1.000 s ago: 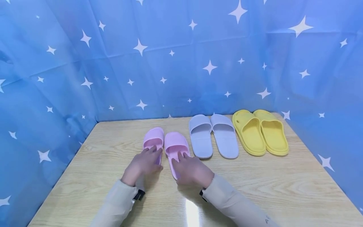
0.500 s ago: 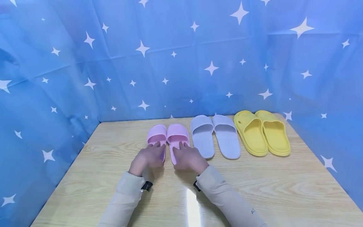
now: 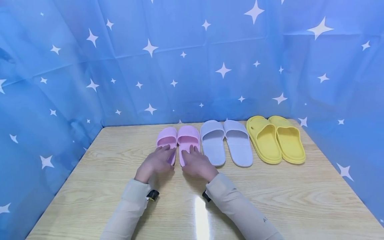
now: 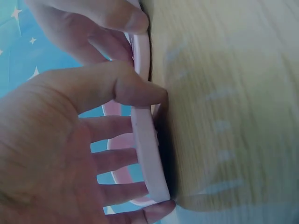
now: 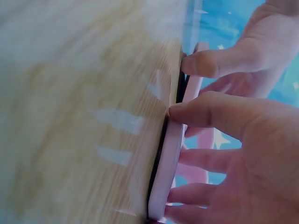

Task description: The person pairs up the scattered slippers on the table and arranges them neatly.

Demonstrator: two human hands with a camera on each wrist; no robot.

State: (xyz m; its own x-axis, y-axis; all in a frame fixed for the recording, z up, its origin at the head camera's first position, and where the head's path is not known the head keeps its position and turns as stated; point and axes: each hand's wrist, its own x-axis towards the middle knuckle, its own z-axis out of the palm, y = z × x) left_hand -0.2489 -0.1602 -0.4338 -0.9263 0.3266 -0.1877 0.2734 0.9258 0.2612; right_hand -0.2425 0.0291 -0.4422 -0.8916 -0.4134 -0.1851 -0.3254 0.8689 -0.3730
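Observation:
Two pink slippers lie side by side on the wooden table, toes toward the backdrop. My left hand (image 3: 156, 161) holds the left pink slipper (image 3: 167, 133) at its heel end. In the left wrist view, the thumb is bent over the heel edge of that slipper (image 4: 147, 149) and the fingers spread across its footbed. My right hand (image 3: 198, 164) grips the right pink slipper (image 3: 188, 133) likewise. In the right wrist view, its thumb tip meets the sole edge (image 5: 167, 154), with the other fingers above. Both hands partly cover the heels in the head view.
Right of the pink pair stand lavender slippers (image 3: 213, 143), close beside the right pink one. Farther right are yellow slippers (image 3: 270, 143). A blue starry curtain (image 3: 180, 66) rises behind the wooden table (image 3: 285, 200). Light glares off the front of the tabletop.
Both hands have pushed the pink slippers away from me toward the backdrop. The two slippers, apart and uneven a second ago, now sit together and level. The other pairs stayed put.

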